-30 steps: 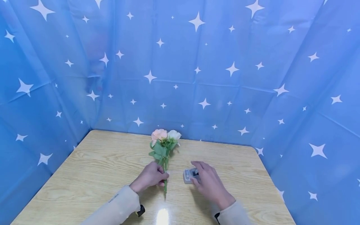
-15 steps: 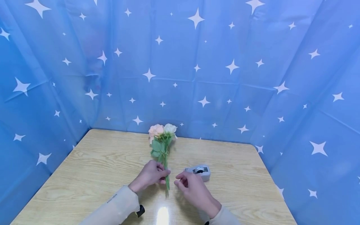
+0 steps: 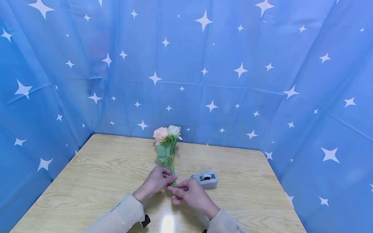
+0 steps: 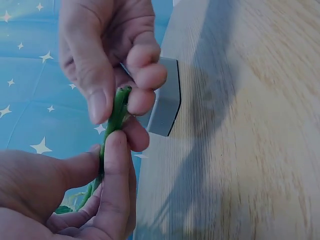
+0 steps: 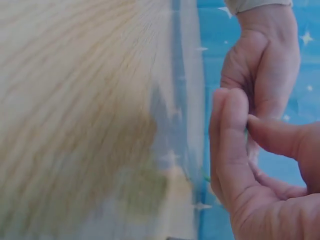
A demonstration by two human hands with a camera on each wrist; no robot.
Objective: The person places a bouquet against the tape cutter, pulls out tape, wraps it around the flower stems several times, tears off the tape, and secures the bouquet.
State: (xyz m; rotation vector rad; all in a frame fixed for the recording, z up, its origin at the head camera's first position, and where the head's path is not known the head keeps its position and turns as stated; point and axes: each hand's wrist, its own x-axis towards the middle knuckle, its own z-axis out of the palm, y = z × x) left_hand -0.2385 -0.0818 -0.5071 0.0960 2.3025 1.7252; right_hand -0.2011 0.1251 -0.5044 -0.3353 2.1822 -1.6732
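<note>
A small bunch of flowers with a pink bloom (image 3: 160, 133), a white bloom (image 3: 174, 130) and green leaves is held over the table, its heads toward the back. My left hand (image 3: 157, 181) pinches the green stems (image 4: 120, 107) between thumb and fingers. Closer to their cut ends, my right hand (image 3: 189, 192) has its thumb and fingers around the same stems. A shiny clear bit shows beside the stems there in the left wrist view. Just beyond the right hand stands a grey tape dispenser (image 3: 212, 183) with a roll in it.
The wood-grain table (image 3: 116, 161) reaches back to a blue curtain (image 3: 186, 61) with white stars, which also runs along both sides. Light-coloured sleeves (image 3: 122, 212) cover my forearms.
My right hand has come left from the tape dispenser to the stem ends. The dispenser has shifted slightly right. The flower heads have moved a little left and up in view.
</note>
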